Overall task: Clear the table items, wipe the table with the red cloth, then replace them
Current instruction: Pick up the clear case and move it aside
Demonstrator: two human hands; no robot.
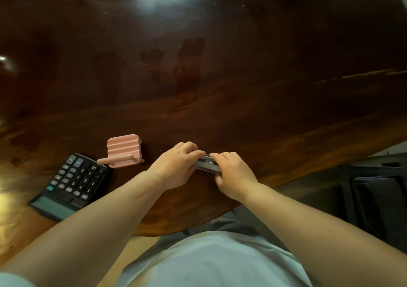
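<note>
A small flat grey and black object [206, 165] sits low over the dark wooden table [220, 66] near its front edge. My left hand [176, 165] grips its left end and my right hand [233, 174] grips its right end; most of it is hidden by my fingers. To the left lies a pink ribbed holder [125, 151] with a pink rod across its front. A black calculator [70, 184] lies further left, at the front edge. No red cloth is in view.
The tabletop shows damp smear marks in the middle and a bright glare at the top. A dark chair or bin [378, 198] stands below the table's right edge. My pale shirt fills the bottom of the view.
</note>
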